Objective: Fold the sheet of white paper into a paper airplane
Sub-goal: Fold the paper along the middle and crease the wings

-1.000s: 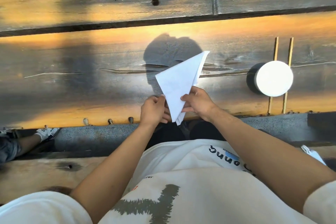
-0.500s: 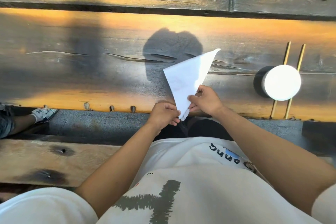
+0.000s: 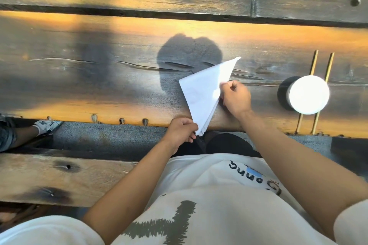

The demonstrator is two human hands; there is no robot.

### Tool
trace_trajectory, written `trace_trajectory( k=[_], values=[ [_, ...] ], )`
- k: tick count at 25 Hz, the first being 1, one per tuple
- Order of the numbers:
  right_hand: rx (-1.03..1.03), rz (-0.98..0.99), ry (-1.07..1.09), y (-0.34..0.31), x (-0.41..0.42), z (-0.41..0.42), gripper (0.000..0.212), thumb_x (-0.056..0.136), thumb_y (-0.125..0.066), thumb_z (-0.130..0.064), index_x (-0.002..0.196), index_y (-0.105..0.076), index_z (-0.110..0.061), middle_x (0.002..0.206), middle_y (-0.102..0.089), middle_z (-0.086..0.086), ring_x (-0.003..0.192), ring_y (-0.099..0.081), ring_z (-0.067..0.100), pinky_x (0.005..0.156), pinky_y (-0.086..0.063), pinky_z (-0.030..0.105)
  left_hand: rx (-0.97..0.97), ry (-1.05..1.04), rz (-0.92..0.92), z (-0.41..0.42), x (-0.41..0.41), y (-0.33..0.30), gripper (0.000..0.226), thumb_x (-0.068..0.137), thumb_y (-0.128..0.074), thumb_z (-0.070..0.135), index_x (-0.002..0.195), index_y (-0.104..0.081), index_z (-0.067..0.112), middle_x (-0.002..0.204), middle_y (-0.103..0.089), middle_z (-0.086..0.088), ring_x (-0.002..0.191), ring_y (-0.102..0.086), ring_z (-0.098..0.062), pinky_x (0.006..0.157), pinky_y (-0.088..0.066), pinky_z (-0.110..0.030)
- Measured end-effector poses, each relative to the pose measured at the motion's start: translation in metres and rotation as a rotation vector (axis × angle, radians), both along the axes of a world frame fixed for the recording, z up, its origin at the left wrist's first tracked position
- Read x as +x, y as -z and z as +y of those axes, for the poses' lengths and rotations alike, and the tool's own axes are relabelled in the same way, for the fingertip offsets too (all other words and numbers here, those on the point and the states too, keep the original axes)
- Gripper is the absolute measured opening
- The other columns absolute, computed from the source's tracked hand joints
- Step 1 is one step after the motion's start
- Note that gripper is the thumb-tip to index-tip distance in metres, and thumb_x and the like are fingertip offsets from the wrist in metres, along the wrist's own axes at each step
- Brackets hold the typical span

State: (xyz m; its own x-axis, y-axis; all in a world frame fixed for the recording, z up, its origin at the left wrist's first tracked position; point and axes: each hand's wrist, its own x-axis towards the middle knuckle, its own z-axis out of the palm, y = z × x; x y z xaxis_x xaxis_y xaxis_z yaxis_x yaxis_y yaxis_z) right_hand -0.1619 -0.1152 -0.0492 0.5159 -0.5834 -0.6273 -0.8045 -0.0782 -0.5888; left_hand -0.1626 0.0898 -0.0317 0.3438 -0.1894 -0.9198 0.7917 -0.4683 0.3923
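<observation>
The white paper (image 3: 203, 93) is folded into a long narrow triangle with several layers, held up over the near edge of the wooden table (image 3: 99, 85). Its pointed tip is low, near my body, and its wide end reaches up and right. My left hand (image 3: 182, 131) pinches the pointed tip between thumb and fingers. My right hand (image 3: 236, 97) grips the paper's right edge about halfway up, fingers curled around the layers. Part of that edge is hidden behind my right hand.
A black cylinder with a bright white top (image 3: 304, 94) stands on the table to the right, over two thin yellow sticks (image 3: 322, 93). Another person's leg and sneaker (image 3: 46, 126) show at the left, by a wooden bench (image 3: 59, 177) below the table.
My right hand has slid from the paper's tip up along its right edge. My left hand has moved onto the tip. The paper has shifted slightly right.
</observation>
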Motion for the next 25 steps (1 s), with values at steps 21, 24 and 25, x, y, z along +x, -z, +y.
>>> trace_trajectory(
  k=[21,24,25],
  values=[
    [-0.264,-0.097,-0.42,0.009,0.064,-0.093,0.018,0.095,-0.066,-0.012,0.104,-0.077,-0.023,0.094,-0.071,0.004,0.085,-0.064,0.016,0.089,-0.048,0.02,0.047,-0.155,0.106,-0.01,-0.023,0.008,0.02,0.094,-0.069,0.012,0.077,-0.06,0.013,0.083,-0.06,-0.008,0.089,-0.062,-0.023,0.091,-0.061,-0.045],
    [-0.178,-0.062,-0.338,0.008,0.068,-0.101,0.015,0.093,-0.069,-0.012,0.094,-0.075,-0.026,0.08,-0.074,0.0,0.073,-0.069,0.012,0.088,-0.056,0.025,0.038,-0.242,0.095,-0.015,-0.027,0.012,0.022,0.092,-0.07,0.004,0.073,-0.06,0.008,0.073,-0.06,-0.008,0.077,-0.064,-0.019,0.094,-0.06,-0.046],
    [-0.154,-0.054,-0.334,0.008,0.068,-0.103,0.017,0.093,-0.069,-0.012,0.091,-0.074,-0.028,0.078,-0.074,-0.001,0.068,-0.069,0.01,0.087,-0.059,0.03,0.043,-0.257,0.084,-0.016,-0.028,0.013,0.022,0.092,-0.07,0.002,0.073,-0.06,0.007,0.072,-0.06,-0.008,0.073,-0.063,-0.016,0.094,-0.06,-0.047]
  ],
)
